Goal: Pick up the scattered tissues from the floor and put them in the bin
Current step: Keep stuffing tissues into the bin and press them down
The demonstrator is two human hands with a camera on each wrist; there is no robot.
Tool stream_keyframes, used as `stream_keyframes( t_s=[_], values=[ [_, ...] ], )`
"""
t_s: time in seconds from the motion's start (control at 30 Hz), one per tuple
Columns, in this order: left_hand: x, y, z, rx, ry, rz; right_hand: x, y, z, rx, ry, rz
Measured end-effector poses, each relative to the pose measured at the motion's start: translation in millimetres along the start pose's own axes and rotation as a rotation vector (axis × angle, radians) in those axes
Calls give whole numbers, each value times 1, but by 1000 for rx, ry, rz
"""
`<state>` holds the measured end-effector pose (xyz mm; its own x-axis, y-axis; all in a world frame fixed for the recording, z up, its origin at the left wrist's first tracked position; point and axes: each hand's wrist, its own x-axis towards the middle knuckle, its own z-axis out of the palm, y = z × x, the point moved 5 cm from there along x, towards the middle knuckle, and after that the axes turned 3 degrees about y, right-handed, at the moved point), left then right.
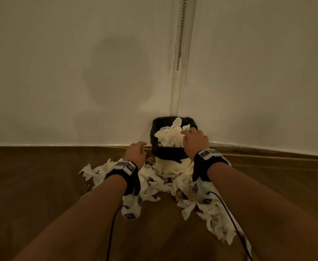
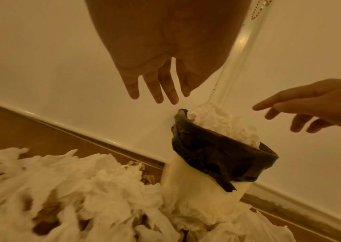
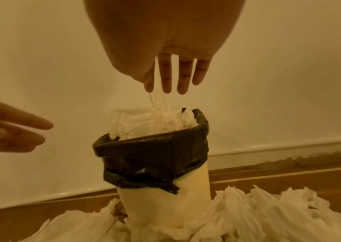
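Both forearms extended, left hand [image 1: 135, 152] and right hand [image 1: 195, 141] open-fingered, palms down

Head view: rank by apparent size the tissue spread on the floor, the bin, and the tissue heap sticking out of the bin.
1. Floor tissues, the widest spread.
2. Bin, white body with black liner.
3. Heap in the bin, smallest; the right hand covers its edge, so it is slightly underestimated.

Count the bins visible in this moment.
1. The bin, lined with a black bag, stands in the wall corner, heaped with tissues. None other shows.
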<state>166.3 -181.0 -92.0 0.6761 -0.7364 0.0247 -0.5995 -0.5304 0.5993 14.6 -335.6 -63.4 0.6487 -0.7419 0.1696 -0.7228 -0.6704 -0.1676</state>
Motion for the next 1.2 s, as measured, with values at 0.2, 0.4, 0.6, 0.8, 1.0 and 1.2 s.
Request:
stream_keyframes(
  t_s=[0.2,0.4,0.6,0.8,1.0,1.2],
  values=[
    [-50,-37,-30,8,56,-84,-42,-26,-11,35,-51,-26],
    [-95,-58,-58,-65,101,-158,-83,-55,-19,144,-98,-33],
    [-130,-82,-56,-91,84,-192,-115,-86,-8,283,-174,-46],
    [-139,-141,-56,-3,73,-282,-118,-110,24,337,-244,-64],
    [-150,-195,-47,59,48,-424,-117,-146,62,362,-339,-107],
    [-146,-210,-26,219,-79,-387,-122,-171,105,326,-422,-133]
  ],
)
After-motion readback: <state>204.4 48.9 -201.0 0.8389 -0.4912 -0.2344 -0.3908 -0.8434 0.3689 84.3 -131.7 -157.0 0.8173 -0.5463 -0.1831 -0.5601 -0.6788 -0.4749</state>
